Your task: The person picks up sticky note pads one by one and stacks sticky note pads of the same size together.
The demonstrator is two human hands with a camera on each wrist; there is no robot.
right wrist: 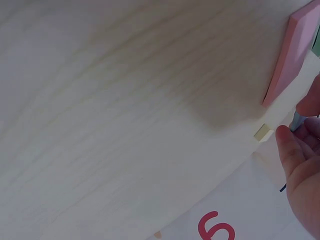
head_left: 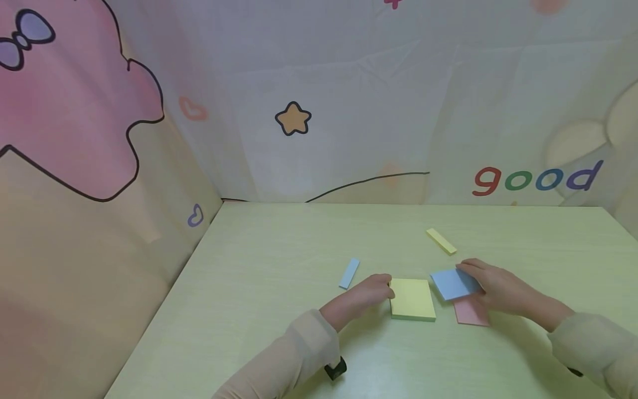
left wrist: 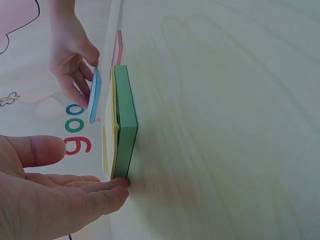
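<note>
A block of square sticky notes [head_left: 412, 300] lies on the table, yellow on top with a green layer [left wrist: 127, 100] below. My left hand [head_left: 368, 296] is at its left side; in the left wrist view the straight fingers touch the block's edge and the thumb stands apart. On the right, my right hand [head_left: 505, 288] pinches a blue sticky note pad [head_left: 453, 284] by its right edge, tilted and raised above the table. Partly hidden beneath it, a pink sticky note pad [head_left: 471, 312] rests on the table, right of the block.
A narrow blue strip pad [head_left: 349, 273] lies behind my left hand. Farther back on the right is a narrow yellow strip pad [head_left: 441, 242]. The pale wooden table [head_left: 279, 244] ends at a printed cloth backdrop [head_left: 349, 138]; another cloth side stands along the left edge.
</note>
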